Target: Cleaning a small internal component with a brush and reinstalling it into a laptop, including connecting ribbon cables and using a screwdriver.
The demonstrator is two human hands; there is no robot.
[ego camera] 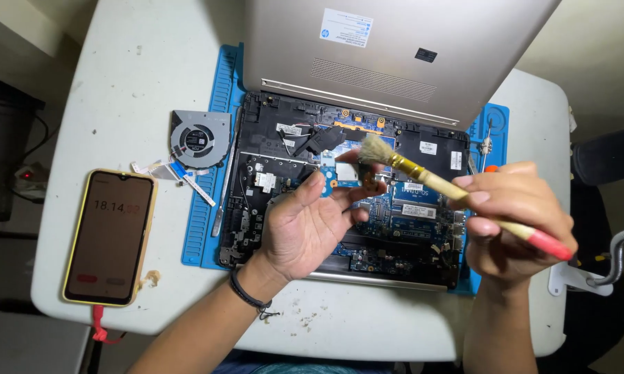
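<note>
Left hand (pixel 312 225) was clamped on a small part (pixel 369 181), pinched at the fingertips above the open laptop (pixel 346 201). Right hand (pixel 509 221) was closed round the brush (pixel 457 196), bristles touching the part. My call: light strokes away from the board, part angled so dust falls clear, grip nearer the ferrule. Fan (pixel 200 138) lay left on the mat (pixel 204 208); phone (pixel 110 237) further left on the surface (pixel 118 83).
</note>
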